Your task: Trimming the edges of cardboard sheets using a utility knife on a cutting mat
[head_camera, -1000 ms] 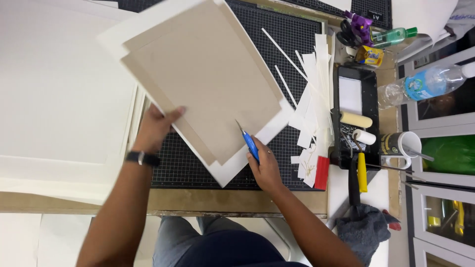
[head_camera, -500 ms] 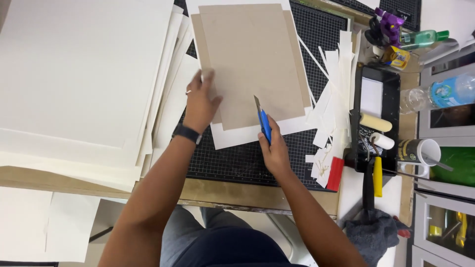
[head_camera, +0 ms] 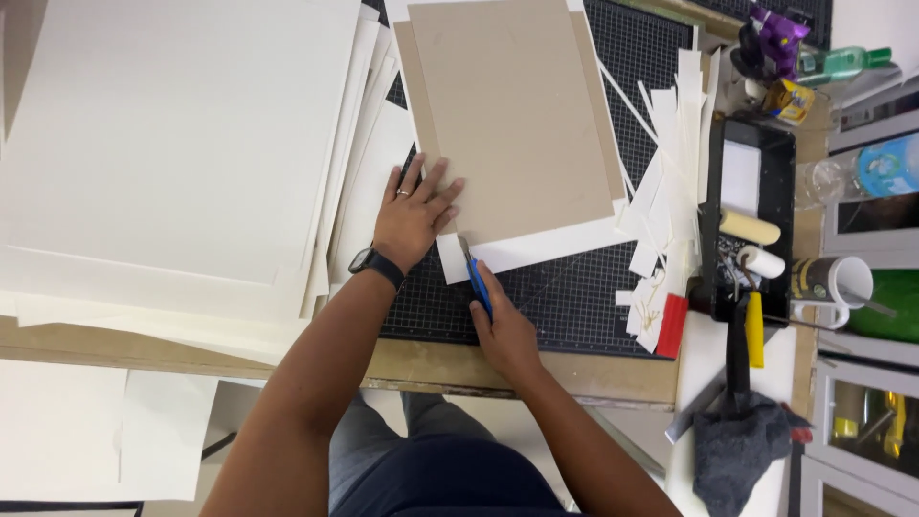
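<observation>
My left hand [head_camera: 414, 213], with a ring and a black wristwatch, lies flat with spread fingers on the lower left corner of a brown cardboard sheet [head_camera: 512, 110]. The cardboard rests on a white paper sheet [head_camera: 536, 251] whose edge sticks out below it. All of this sits on a black gridded cutting mat [head_camera: 574, 302]. My right hand [head_camera: 503, 330] grips a blue utility knife [head_camera: 476, 279], its blade tip at the white paper's lower left corner, just beside my left thumb.
A stack of large cream boards [head_camera: 172, 144] fills the left. White paper strips [head_camera: 670, 144] lie right of the mat. A black tray [head_camera: 751, 211] holds paint rollers. A mug [head_camera: 838, 284], bottles [head_camera: 847, 59], a red scraper [head_camera: 672, 325] and a dark rag [head_camera: 742, 450] sit at right.
The cardboard and paper have been turned and squared up on the mat. My left hand slid to the lower left corner. The knife moved left to the paper's bottom corner.
</observation>
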